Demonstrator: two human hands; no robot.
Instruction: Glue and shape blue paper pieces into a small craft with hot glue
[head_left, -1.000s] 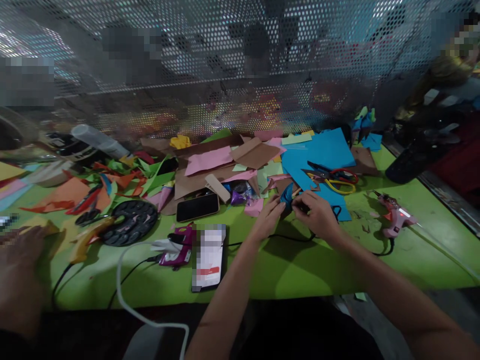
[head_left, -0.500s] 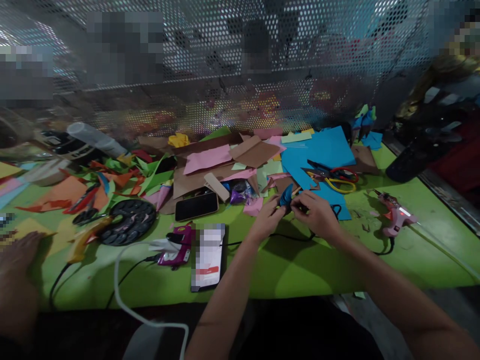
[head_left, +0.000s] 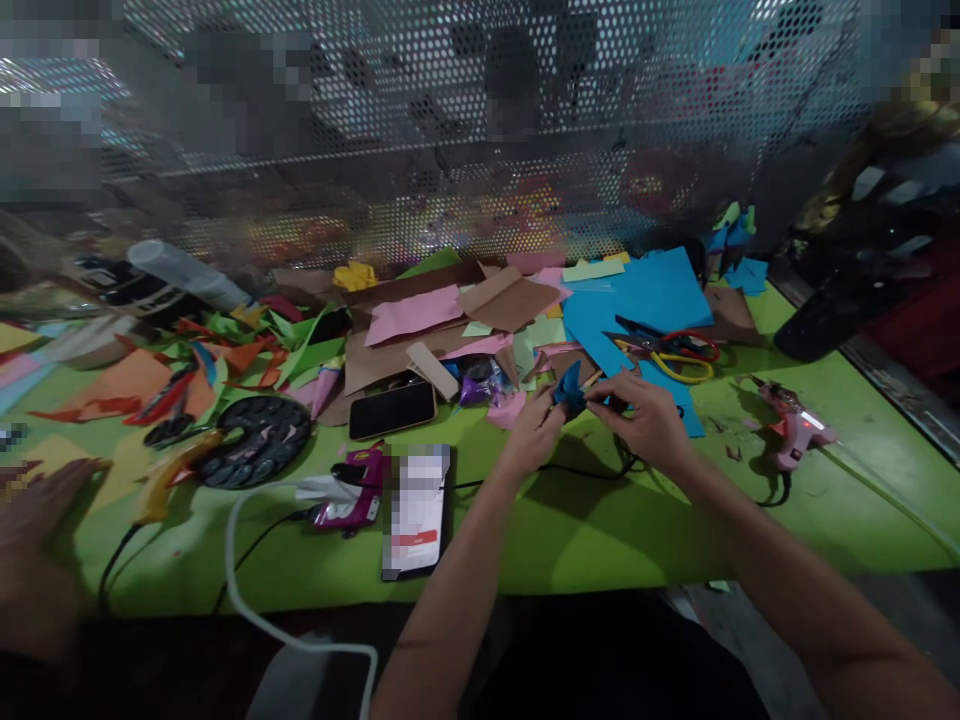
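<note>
Between my two hands, just above the green table, is a small piece of folded blue paper (head_left: 570, 388) with pointed tips. My left hand (head_left: 534, 428) grips it from the left, fingers closed around its lower part. Against its right edge, the thumb and fingers of my right hand (head_left: 637, 408) are pinched together; the exact hold is partly hidden by the fingers. Behind my right hand lie blue paper sheets (head_left: 649, 295) and scissors with red and yellow handles (head_left: 686, 368). A black cable (head_left: 585, 474) runs beneath my hands.
To the right rests a pink glue gun (head_left: 801, 440). Two phones, a dark one (head_left: 392, 410) and a lit one (head_left: 417, 512), lie left of my arms. Further left are a yellow glue gun (head_left: 166, 478), a black round tray (head_left: 259, 440) and another person's hand (head_left: 41, 510).
The blue paper has turned slightly and shows more of its folded face. My right hand has shifted a little up and to the right, its fingers still at the paper's edge.
</note>
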